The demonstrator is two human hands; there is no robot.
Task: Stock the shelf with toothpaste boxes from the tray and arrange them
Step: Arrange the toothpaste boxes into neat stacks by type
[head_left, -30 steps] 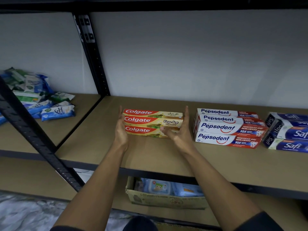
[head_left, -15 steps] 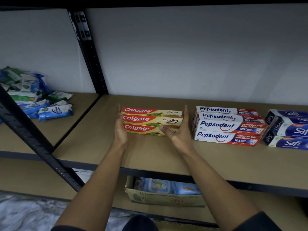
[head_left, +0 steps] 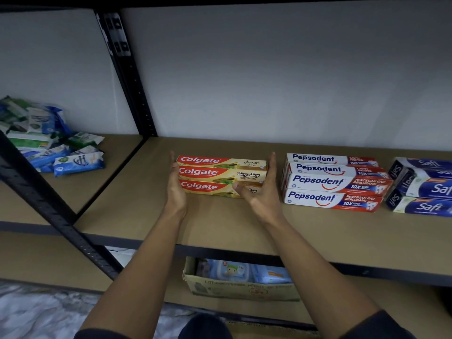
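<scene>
Three red and gold Colgate boxes [head_left: 215,172] lie lengthwise in a tight group on the brown shelf board [head_left: 220,226]. My left hand [head_left: 175,189] stands flat against their left ends, fingers straight. My right hand [head_left: 263,192] is flat against their right ends, with its thumb lying across the front box. Neither hand curls around a box. No tray is in view.
Several white and red Pepsodent boxes [head_left: 327,182] lie just right of my right hand, then blue Safi boxes [head_left: 425,187] at the frame edge. Wipes packets [head_left: 49,148] are heaped on the left bay beyond a black upright [head_left: 127,77]. A cardboard box [head_left: 239,289] sits on the shelf below.
Both hands stay against the ends of the Colgate boxes. Only the view has shifted slightly.
</scene>
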